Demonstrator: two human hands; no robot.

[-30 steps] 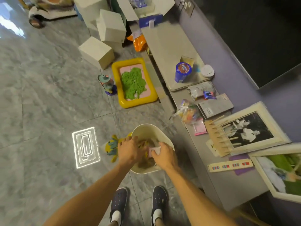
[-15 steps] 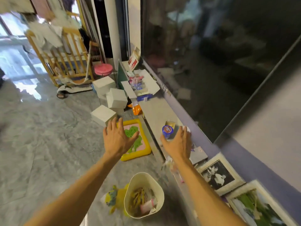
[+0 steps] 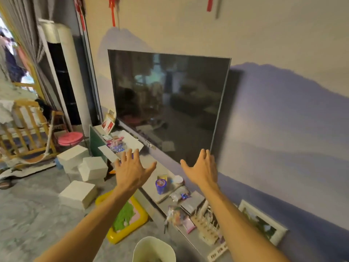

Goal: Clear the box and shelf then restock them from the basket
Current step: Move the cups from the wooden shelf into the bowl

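Reaching both arms out empty, you are spreading your left hand [image 3: 132,172] toward the open box [image 3: 120,144], right hand [image 3: 203,170] fingers apart over the shelf [image 3: 151,183], basket [image 3: 154,249] by your feet; clearing looks next.

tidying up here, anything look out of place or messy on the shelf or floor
Yes. The low shelf under the TV is strewn with loose packets, a blue tub and picture frames lying flat. On the floor, a yellow tray of green material and white boxes sit scattered. Both hands are open and empty.
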